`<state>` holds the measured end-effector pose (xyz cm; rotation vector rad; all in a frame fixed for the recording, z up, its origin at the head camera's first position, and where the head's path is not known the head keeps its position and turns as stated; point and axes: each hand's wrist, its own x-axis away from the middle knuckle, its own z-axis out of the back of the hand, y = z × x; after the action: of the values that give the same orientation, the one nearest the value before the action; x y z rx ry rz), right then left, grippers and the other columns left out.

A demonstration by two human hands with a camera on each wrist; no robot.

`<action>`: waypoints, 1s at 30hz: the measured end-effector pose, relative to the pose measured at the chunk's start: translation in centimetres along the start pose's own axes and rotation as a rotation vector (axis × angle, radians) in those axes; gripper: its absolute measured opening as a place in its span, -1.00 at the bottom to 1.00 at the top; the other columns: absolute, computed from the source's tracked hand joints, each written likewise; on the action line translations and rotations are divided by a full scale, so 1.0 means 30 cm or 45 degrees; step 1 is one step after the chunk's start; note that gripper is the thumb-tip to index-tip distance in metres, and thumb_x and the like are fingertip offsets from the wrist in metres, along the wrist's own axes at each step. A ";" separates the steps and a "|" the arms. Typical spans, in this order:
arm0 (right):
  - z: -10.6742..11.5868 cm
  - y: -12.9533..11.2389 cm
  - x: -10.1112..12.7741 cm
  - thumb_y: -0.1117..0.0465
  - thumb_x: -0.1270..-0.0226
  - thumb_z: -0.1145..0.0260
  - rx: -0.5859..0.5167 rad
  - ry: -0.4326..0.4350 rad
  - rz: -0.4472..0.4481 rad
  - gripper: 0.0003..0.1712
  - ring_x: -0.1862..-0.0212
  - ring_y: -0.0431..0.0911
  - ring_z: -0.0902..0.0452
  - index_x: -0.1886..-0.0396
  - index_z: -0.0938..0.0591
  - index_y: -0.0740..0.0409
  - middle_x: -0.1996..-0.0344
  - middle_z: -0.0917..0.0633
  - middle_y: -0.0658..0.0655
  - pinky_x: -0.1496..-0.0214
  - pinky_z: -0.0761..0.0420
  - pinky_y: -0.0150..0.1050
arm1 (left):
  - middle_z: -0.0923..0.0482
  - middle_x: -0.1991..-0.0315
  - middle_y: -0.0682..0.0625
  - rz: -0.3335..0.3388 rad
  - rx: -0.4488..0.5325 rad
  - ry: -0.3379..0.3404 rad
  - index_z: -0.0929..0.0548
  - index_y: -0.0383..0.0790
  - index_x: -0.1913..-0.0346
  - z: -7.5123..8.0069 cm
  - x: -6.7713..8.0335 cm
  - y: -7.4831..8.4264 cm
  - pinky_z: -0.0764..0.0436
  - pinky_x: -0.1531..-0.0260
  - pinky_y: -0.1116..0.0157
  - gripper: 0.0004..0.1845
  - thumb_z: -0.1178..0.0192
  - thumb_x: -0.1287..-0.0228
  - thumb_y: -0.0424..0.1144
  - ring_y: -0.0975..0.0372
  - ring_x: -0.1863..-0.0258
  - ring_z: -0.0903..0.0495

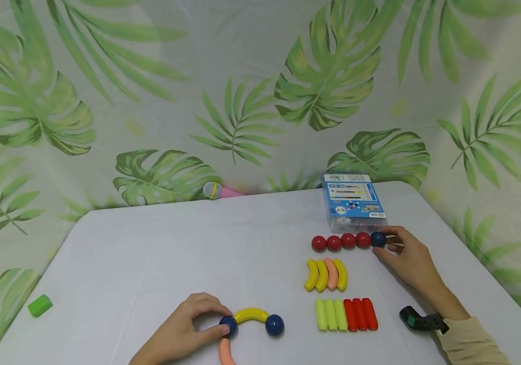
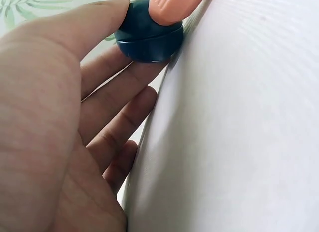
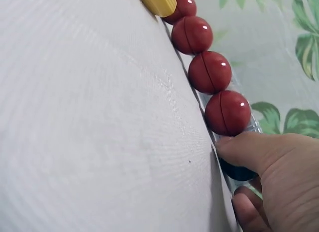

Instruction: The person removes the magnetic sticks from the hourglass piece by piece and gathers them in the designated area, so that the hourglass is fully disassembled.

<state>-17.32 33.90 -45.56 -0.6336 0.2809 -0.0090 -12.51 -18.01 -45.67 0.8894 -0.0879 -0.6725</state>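
Note:
My left hand (image 1: 195, 324) pinches a dark blue ball (image 2: 149, 43) between thumb and fingers, low in the head view. A curved yellow rod (image 1: 251, 314) runs from that ball to a second blue ball (image 1: 274, 325). From its near side a curved peach rod (image 1: 226, 352) extends, cut off by the frame's bottom edge. At the right, my right hand (image 1: 407, 257) grips another blue ball (image 1: 378, 239) with thumb and fingers. That ball stands at the right end of a row of red balls (image 1: 348, 241); the right wrist view shows the thumb over it.
Behind the row lies a clear box with a blue label (image 1: 354, 200). Nearer are curved yellow and peach rods (image 1: 322, 276), then straight light green rods (image 1: 331, 315) and red rods (image 1: 360, 314). A pink toy microphone (image 1: 217, 190) lies at the back edge, a green block (image 1: 40, 306) far left.

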 end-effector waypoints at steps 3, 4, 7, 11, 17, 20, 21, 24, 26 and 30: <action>0.009 0.003 0.002 0.14 -0.31 -0.52 -0.001 -0.013 0.012 -0.33 -0.02 0.29 -0.65 -0.32 -0.48 0.27 -0.13 -0.62 0.41 -0.01 -0.69 0.14 | -0.63 0.05 0.41 0.046 -0.014 0.001 -0.72 0.37 0.02 -0.005 0.003 0.005 -0.52 -0.14 0.27 -0.80 -0.37 -0.34 0.09 0.36 -0.06 -0.52; 0.012 0.004 0.003 0.13 -0.30 -0.52 0.001 -0.014 0.013 -0.32 -0.02 0.29 -0.64 -0.32 -0.48 0.26 -0.14 -0.61 0.41 0.00 -0.70 0.13 | -0.63 0.05 0.42 0.048 -0.020 0.004 -0.72 0.37 0.02 -0.006 0.003 0.006 -0.52 -0.14 0.26 -0.81 -0.37 -0.34 0.09 0.36 -0.06 -0.52; 0.022 0.005 0.004 0.10 -0.29 -0.53 0.008 -0.017 0.018 -0.32 -0.04 0.27 -0.63 -0.31 -0.49 0.26 -0.18 -0.59 0.39 0.04 -0.75 -0.15 | -0.63 0.05 0.42 0.044 -0.031 0.007 -0.72 0.36 0.02 -0.008 0.003 0.008 -0.52 -0.13 0.26 -0.81 -0.36 -0.34 0.10 0.36 -0.04 -0.52; 0.041 -0.013 0.002 0.13 -0.27 -0.55 0.030 -0.001 0.057 -0.32 -0.06 0.26 -0.60 -0.30 -0.51 0.26 -0.18 -0.58 0.39 0.07 -0.73 -0.29 | -0.63 0.06 0.41 -0.008 -0.028 0.020 -0.72 0.33 0.00 -0.013 -0.001 0.005 -0.52 -0.10 0.26 -0.81 -0.36 -0.36 0.06 0.37 -0.01 -0.54; 0.072 -0.112 -0.002 0.25 -0.20 -0.58 0.003 0.084 0.208 -0.37 -0.03 0.23 -0.60 -0.23 -0.56 0.28 -0.12 -0.62 0.36 0.08 -0.52 -0.65 | -0.64 0.07 0.37 -0.089 -0.006 0.058 -0.76 0.24 -0.03 -0.028 -0.008 0.000 -0.54 -0.04 0.27 -0.78 -0.38 -0.36 -0.04 0.35 0.03 -0.56; 0.062 -0.199 0.010 0.29 -0.15 -0.60 0.007 0.059 0.310 -0.41 0.03 0.14 -0.63 -0.18 -0.60 0.24 -0.05 -0.68 0.26 0.10 -0.59 -0.56 | -0.62 0.06 0.39 -0.058 -0.009 0.057 -0.76 0.27 -0.03 -0.036 -0.008 0.000 -0.55 -0.06 0.28 -0.78 -0.38 -0.36 0.00 0.36 0.00 -0.55; 0.056 -0.232 0.018 0.29 -0.14 -0.61 0.013 0.030 0.353 -0.42 0.05 0.10 -0.63 -0.16 -0.62 0.21 -0.02 -0.70 0.22 0.11 -0.65 -0.46 | -0.62 0.06 0.39 -0.060 -0.008 0.058 -0.76 0.27 -0.03 -0.038 -0.008 0.000 -0.55 -0.06 0.28 -0.78 -0.37 -0.37 -0.01 0.36 0.00 -0.55; 0.026 -0.329 0.054 0.29 -0.09 -0.64 0.022 -0.098 0.458 -0.46 0.08 -0.01 -0.62 -0.10 -0.68 0.10 0.05 -0.73 0.05 0.12 -0.74 -0.25 | -0.62 0.07 0.38 -0.070 -0.003 0.059 -0.77 0.26 -0.03 -0.042 -0.010 0.004 -0.55 -0.05 0.29 -0.79 -0.38 -0.36 -0.01 0.36 0.01 -0.55; 0.008 -0.392 0.084 0.23 -0.10 -0.65 0.041 -0.211 0.495 -0.49 0.03 -0.09 -0.61 -0.08 -0.71 0.01 0.05 -0.72 -0.08 0.07 -0.74 -0.21 | -0.62 0.07 0.36 -0.088 0.002 0.048 -0.77 0.24 -0.02 -0.044 -0.012 0.009 -0.56 -0.04 0.29 -0.79 -0.39 -0.36 -0.02 0.35 0.02 -0.55; -0.024 -0.497 0.151 0.07 -0.20 -0.59 0.032 -0.458 0.535 -0.61 -0.01 -0.23 -0.55 -0.03 -0.74 -0.13 0.08 -0.70 -0.25 -0.07 -0.71 -0.19 | -0.59 0.05 0.39 -0.057 -0.011 -0.014 -0.76 0.32 -0.02 -0.049 -0.010 0.024 -0.55 -0.07 0.28 -0.77 -0.40 -0.33 0.07 0.37 -0.02 -0.51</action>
<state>-12.02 21.02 -38.55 -0.5298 0.0611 0.4997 -11.89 -16.52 -46.01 0.8814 -0.0753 -0.7189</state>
